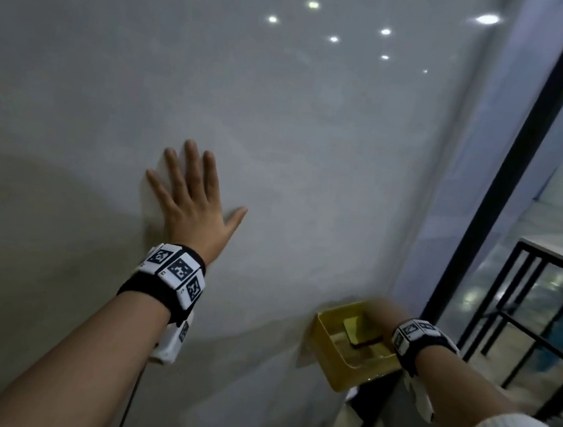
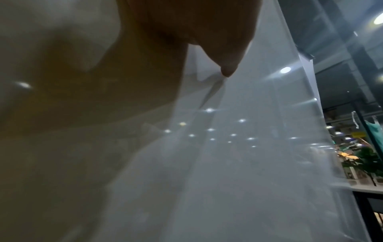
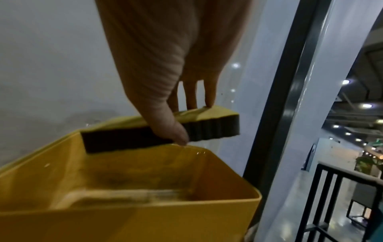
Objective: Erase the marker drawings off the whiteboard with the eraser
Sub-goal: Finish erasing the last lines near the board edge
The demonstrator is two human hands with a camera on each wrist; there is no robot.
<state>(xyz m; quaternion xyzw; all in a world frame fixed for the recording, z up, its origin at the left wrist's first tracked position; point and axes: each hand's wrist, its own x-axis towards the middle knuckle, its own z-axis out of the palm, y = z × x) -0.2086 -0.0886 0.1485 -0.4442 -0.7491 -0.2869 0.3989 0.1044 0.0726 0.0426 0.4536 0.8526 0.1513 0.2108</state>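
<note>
The right hand (image 3: 172, 91) pinched the eraser (image 3: 207, 124) across its narrow width, thumb on the dark felt edge nearest the wrist and three fingers on the far side of its yellow back, holding it just above the open yellow tray (image 3: 128, 201) fixed to the board below that hand. The eraser looked light and stiff along its back, with a soft ribbed felt face that would give a little under pressure; a grip across the short sides near the middle, as here, seemed the sound place to hold it, leaving the felt free to meet the board. The tray's front rim lay close under the thumb, so I judged a lift straight up was needed before any sweep. To the right of that hand a dark upright frame post (image 3: 290, 81) stood near the board's edge, leaving little room that way. Up and to the left, the left hand (image 1: 192, 201) lay flat with fingers spread wide, pressing on the whiteboard (image 1: 314, 147) and holding nothing. Beyond both hands the board stretched broad and glossy, dotted with reflected ceiling lights; no marker drawings could be made out on it in any view.
</note>
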